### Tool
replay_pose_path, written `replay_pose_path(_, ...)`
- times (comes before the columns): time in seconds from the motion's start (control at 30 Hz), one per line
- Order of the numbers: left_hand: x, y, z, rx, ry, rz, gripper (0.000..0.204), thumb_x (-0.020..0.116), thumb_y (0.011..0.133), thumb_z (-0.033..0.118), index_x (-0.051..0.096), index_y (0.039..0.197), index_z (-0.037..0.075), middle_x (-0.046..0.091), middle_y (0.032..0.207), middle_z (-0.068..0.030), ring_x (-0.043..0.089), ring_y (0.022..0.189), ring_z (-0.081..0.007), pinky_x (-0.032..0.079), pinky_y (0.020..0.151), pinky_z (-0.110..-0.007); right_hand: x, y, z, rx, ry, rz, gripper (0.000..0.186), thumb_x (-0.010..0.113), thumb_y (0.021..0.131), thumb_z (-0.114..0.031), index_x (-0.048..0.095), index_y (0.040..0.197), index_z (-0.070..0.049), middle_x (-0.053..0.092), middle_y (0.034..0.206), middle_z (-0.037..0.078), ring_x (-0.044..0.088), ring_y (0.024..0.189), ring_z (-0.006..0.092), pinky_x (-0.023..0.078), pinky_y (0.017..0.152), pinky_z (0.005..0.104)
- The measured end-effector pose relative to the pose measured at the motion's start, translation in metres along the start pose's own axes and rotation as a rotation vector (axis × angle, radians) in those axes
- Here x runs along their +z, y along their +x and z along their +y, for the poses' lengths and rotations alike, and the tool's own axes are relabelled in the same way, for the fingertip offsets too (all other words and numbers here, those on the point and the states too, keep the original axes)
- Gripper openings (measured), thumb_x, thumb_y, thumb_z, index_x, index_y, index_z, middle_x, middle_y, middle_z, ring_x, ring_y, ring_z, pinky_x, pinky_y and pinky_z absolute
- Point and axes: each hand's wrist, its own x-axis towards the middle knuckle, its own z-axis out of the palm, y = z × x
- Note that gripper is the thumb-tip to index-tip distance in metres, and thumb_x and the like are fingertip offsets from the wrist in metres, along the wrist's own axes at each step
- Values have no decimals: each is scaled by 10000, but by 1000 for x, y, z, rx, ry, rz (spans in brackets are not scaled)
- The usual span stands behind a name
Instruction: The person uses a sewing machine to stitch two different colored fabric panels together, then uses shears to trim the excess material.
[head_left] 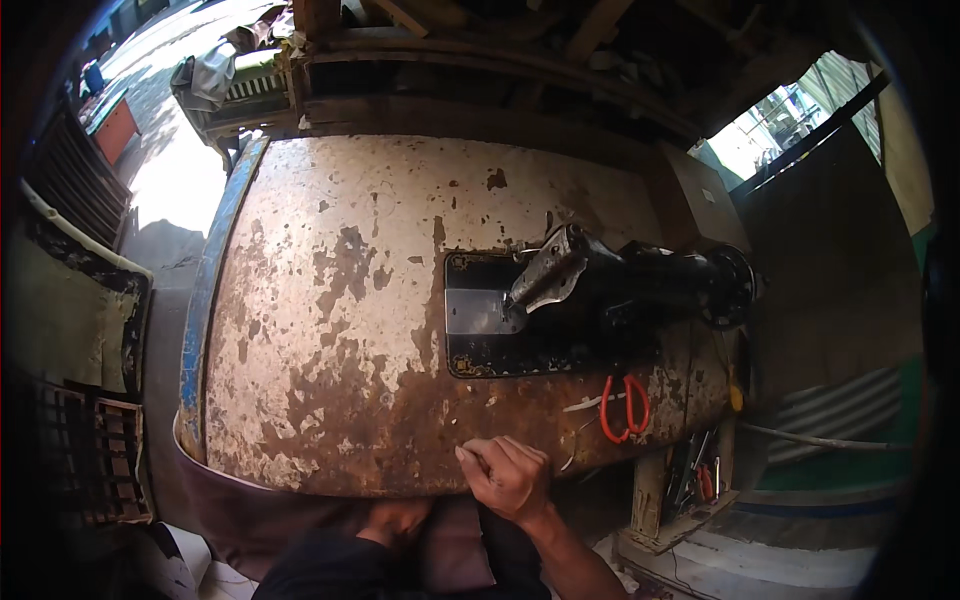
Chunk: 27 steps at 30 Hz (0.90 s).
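Note:
My right hand (pixel 507 476) is closed in a loose fist over the front edge of the worn table (pixel 300 300). Whatever its curled fingers might hold is hidden. Lower and to the left, my left hand (pixel 398 518) is at a dark maroon sheet of material (pixel 270 520), which hangs along the table's front edge and over my lap. Shadow and the sheet hide the left fingers. A black sewing machine (pixel 640 280) stands on the table's right half, its needle end facing left. Red-handled scissors (pixel 625 410) lie in front of it.
A thin pale strip (pixel 588 404) lies beside the scissors. Below the table's right side, a wooden shelf (pixel 690 510) holds several tools. A blue-edged board (pixel 190 360) borders the table's left side. Wooden beams (pixel 480 60) run behind it, and a padded chair (pixel 85 310) stands at the left.

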Motion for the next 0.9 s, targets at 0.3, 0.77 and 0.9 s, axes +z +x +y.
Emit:
replay_pose_path(0.3, -1, 9, -8, -20, -66, -87, 229, 504, 1098, 272, 667, 1196, 144, 725, 1060, -171, 709, 965, -253, 543, 876, -386, 1, -8, 0, 39, -162, -107, 136, 830, 858, -126, 698, 844, -98, 609, 663, 8, 604, 541, 185, 486, 504, 314)
replay_pose_path(0.77, 18, 41, 101, -228, -174, -574, 149, 499, 1114, 206, 611, 1144, 114, 714, 975, -90, 700, 851, -145, 545, 781, -301, -2, -12, 5, 186, 129, 18, 86, 807, 877, -74, 723, 878, -58, 586, 616, 18, 530, 498, 103, 401, 482, 288)
replay_pose_path(0.9, -33, -32, 173, 822, -61, -949, 71, 603, 1071, 115, 561, 1028, 78, 677, 870, -47, 669, 742, -140, 538, 731, -312, -28, -18, 24, 658, 890, -4, 246, 639, 1078, -202, 673, 1265, -47, 717, 988, 38, 644, 832, 85, 538, 725, 226)
